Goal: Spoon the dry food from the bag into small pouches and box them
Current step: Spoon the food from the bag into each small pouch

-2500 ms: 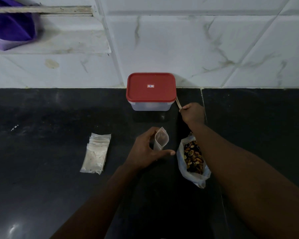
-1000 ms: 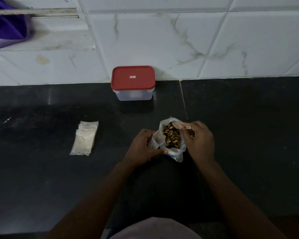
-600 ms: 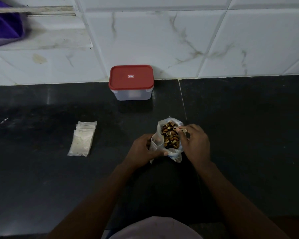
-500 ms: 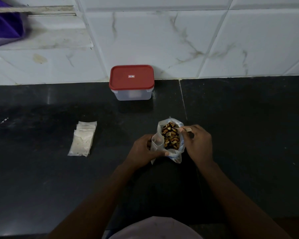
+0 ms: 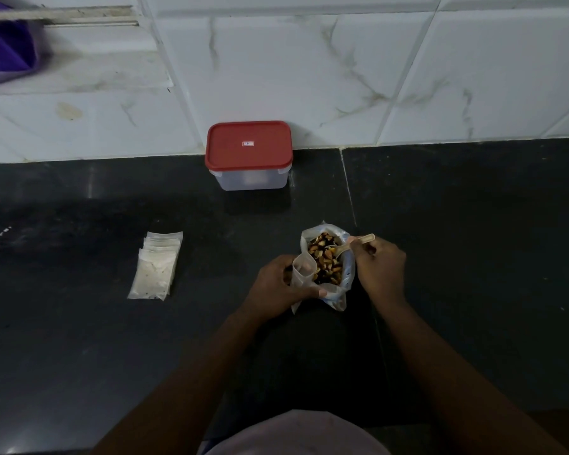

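Our left hand (image 5: 281, 284) pinches 1 open pouch (image 5: 301, 274) upright against the bag (image 5: 329, 264) of dry food on the counter (image 5: 473, 257), likely to keep the carry short, while our right hand (image 5: 380, 267) grips the spoon (image 5: 358, 240) dipped into it (the red-lidded box (image 5: 248, 159) waits closed behind).

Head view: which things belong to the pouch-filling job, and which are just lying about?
Job: bag of dry food, spoon in right hand, open pouch in left hand, stack of pouches, red-lidded box.
Lying about: purple cloth, top left.
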`<state>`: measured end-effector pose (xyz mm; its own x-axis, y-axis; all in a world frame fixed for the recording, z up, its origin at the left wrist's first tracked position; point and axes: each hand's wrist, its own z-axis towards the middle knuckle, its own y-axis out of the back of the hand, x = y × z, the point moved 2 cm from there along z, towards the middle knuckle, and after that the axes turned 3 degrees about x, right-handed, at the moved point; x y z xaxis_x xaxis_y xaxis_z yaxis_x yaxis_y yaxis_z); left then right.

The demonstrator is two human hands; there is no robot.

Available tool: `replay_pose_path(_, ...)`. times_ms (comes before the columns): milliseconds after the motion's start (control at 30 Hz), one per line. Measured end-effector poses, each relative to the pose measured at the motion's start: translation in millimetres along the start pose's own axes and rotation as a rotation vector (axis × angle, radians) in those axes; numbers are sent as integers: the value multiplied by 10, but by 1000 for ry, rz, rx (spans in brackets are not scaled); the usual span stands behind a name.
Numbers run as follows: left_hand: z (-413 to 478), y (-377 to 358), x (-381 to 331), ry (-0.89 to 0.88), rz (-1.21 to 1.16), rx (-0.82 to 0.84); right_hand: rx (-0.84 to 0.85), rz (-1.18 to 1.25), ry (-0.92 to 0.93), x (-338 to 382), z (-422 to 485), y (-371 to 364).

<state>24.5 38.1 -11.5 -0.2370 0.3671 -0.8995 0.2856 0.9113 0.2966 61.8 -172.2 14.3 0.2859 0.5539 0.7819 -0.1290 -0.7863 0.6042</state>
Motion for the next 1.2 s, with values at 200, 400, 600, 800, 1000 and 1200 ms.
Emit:
replay_pose_path(200, 0, 46, -59, -11, 87, -4, -31, 220, -149, -40, 39, 33)
replay_pose_path(400, -32, 77, -74, -21, 87, 7, 30, 378, -288, -71, 4, -14)
replay_pose_path(600, -49, 156, -89, -75, 153, -79, 23, 546, -364, -33, -10, 61)
replay_pose_path(800, 10, 192, -120, -86, 116, -78, 69, 641, -266, 235, -70, 134)
replay_pose_path(1000, 51, 194, -142, -151, 83, -84, 129, 604, -178, 342, -215, 98)
replay_pose_path(1200, 35, 179, -147, -189, 82, -68, 171, 325, 26, 418, -313, 74)
